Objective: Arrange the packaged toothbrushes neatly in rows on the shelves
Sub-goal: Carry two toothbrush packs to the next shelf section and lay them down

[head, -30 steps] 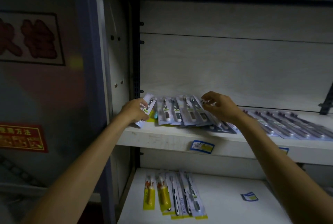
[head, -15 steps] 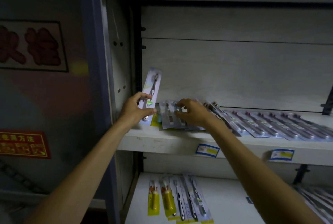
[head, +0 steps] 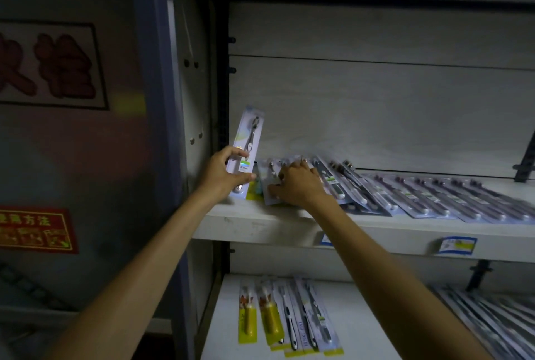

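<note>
Head view, looking up into a white shelf unit: the left hand [head: 223, 179] now grips one long pale-lilac blister pack holding a single toothbrush [head: 246, 151], thumb on the front and fingers wrapped behind, and holds it nearly upright at the far left end of the upper white shelf [head: 260, 222]. A second ago that pack lay among the others with the hand only resting on its end; half a second ago it was already raised, and it has barely moved since. Lifting it out frees the left end of the row, which I judge is the point: the pack can be set back down squarely once its neighbours are straightened.

The right hand [head: 298, 186] lies palm-down on the loose fan of lilac toothbrush packs [head: 270, 186] just right of the raised one, its fingers curled over their upper ends, pressing and gathering them. A second ago it was further right, pinching at a pack top; it has since come leftward, close beside the left hand.

To the right, the overlapping row of grey-lilac packs [head: 434, 197] runs along the same shelf, slanted and blurred at the far end. Blue-and-yellow price tags [head: 457, 245] are on the shelf's front edge. On the lower white shelf [head: 362, 316] a short row of yellow-backed and clear toothbrush packs [head: 286, 316] lies flat, apparently untouched.
</note>
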Tool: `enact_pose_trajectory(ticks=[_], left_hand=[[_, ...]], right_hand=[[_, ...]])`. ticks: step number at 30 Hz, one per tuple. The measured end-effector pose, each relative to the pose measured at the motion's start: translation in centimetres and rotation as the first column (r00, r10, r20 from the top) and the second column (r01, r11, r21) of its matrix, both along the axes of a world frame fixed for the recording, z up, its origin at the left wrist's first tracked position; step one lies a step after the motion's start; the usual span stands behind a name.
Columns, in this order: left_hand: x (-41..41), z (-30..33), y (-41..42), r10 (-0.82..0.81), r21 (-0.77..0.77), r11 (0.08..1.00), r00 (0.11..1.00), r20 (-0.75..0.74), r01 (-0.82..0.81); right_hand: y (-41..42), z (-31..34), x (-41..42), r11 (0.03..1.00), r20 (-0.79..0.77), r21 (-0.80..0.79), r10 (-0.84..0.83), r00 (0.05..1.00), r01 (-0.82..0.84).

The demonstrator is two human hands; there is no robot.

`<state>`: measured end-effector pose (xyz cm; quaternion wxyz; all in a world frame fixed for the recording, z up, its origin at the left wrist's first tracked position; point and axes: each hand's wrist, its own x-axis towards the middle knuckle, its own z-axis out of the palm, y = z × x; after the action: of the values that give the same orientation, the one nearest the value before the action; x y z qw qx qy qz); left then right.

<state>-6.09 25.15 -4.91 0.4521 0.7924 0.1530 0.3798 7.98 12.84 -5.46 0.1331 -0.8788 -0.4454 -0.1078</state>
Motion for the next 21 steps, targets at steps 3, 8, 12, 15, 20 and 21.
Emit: enact_pose_trajectory(ticks=[3, 8, 12, 15, 20, 21], left_hand=[[-0.09, -0.07, 0.07, 0.003, -0.001, 1.0, 1.0, -0.002, -0.003], [-0.23, 0.0, 0.1, -0.005, -0.037, 0.999, 1.0, -0.011, 0.004], [-0.25, 0.09, 0.17, 0.01, -0.044, 0.999, 1.0, -0.008, -0.011], [-0.29, 0.04, 0.28, 0.016, -0.035, 0.999, 1.0, -0.005, -0.016], [-0.3, -0.1, 0.41, 0.022, -0.03, 0.999, 1.0, -0.005, -0.022], [-0.3, -0.12, 0.4, 0.028, -0.019, 0.999, 1.0, -0.005, -0.028]], right_hand=[[0.07, -0.16, -0.13, 0.999, 0.007, 0.053, -0.001, 1.0, 0.001], [0.2, -0.45, 0.14, 0.982, -0.008, 0.184, 0.035, 0.999, -0.033], [0.34, -0.61, -0.12, 0.983, 0.047, 0.184, 0.004, 0.999, -0.013], [0.39, -0.65, -0.19, 0.991, 0.075, 0.133, -0.025, 0.997, 0.014], [0.54, -0.59, -0.01, 0.983, -0.003, 0.185, 0.006, 1.0, -0.005], [0.52, -0.58, 0.01, 0.975, -0.021, 0.224, 0.016, 1.0, -0.011]])
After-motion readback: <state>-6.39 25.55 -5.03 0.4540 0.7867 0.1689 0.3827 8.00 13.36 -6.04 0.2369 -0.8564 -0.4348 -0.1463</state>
